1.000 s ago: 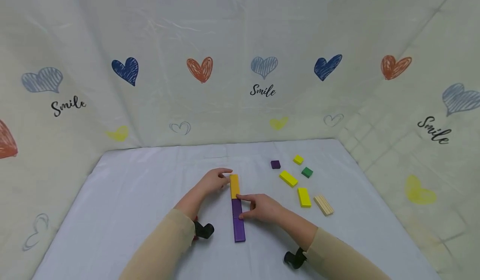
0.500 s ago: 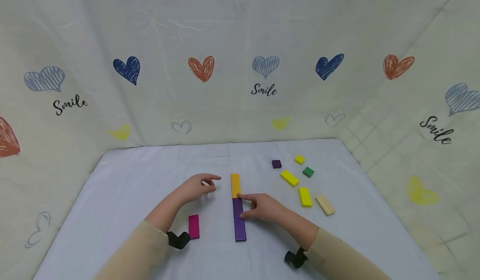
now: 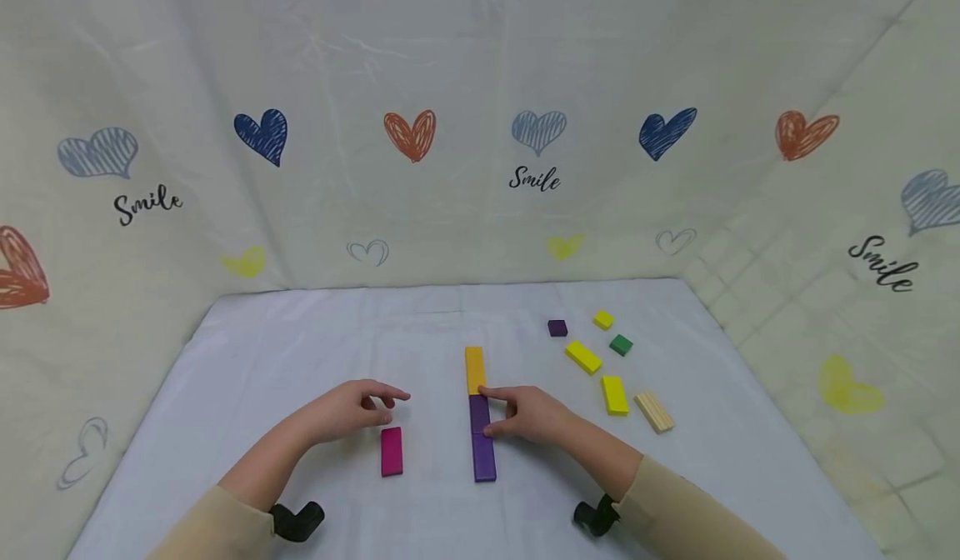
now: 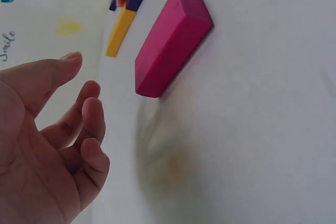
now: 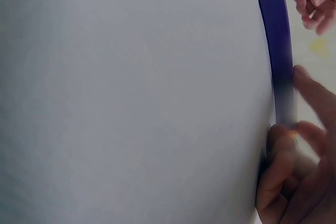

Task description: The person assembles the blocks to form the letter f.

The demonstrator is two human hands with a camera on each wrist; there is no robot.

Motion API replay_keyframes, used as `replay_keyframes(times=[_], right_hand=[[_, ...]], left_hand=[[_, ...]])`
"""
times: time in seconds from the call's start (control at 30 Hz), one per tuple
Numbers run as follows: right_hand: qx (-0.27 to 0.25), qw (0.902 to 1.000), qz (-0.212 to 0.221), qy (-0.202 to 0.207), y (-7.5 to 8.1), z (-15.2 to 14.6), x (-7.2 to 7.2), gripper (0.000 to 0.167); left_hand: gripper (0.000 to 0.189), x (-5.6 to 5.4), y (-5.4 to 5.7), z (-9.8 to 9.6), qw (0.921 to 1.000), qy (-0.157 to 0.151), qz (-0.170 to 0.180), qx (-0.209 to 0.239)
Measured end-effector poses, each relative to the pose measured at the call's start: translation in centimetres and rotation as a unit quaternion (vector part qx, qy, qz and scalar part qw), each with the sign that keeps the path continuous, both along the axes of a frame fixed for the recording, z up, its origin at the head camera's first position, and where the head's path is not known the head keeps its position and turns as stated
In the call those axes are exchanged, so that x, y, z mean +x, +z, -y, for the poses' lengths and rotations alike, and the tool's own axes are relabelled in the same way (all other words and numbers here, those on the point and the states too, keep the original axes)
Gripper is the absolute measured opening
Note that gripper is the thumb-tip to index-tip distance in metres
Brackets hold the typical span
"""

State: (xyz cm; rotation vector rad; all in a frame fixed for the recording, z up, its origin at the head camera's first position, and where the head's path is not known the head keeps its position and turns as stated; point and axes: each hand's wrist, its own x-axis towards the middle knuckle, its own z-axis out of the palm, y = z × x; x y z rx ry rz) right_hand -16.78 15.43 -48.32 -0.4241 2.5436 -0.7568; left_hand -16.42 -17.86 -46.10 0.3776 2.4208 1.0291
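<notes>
A straight row runs away from me on the white cloth: two purple blocks [image 3: 484, 458] end to end, then an orange block [image 3: 475, 368] at the far end. My right hand [image 3: 534, 414] lies at the row's right side, index fingertip near the orange-purple seam and thumb near the seam between the purple ones. In the right wrist view its thumb and fingers touch the purple block [image 5: 278, 35]. My left hand [image 3: 347, 410] hovers loosely with nothing in it, just beyond a magenta block [image 3: 392, 452]. The left wrist view shows that magenta block [image 4: 170, 40] lying apart from the fingers.
Loose pieces lie at the right back: a small dark purple block [image 3: 557, 327], a small yellow block [image 3: 603, 320], a green block [image 3: 621, 344], two longer yellow blocks [image 3: 615, 396] and a ridged wooden block [image 3: 654, 412]. A heart-printed curtain [image 3: 450, 210] stands behind the table.
My left hand has left the orange block's side and moved left and toward me, to the magenta block, which its arm had mostly hidden. My right hand stays at the row.
</notes>
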Motion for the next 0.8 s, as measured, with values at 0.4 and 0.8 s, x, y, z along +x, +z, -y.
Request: replay_keyframes(times=[0.4, 0.8], right_hand=[[-0.001, 1.0000, 0.002, 0.003, -0.2, -0.2, -0.3, 0.068], [0.001, 1.0000, -0.002, 0.007, -0.5, -0.3, -0.3, 0.069]], left_hand=[[0.036, 1.1, -1.4, 0.0, 0.9982, -0.059, 0.012, -0.001], [0.041, 1.6, -2.1, -0.2, 0.9963, -0.086, 0.003, -0.007]])
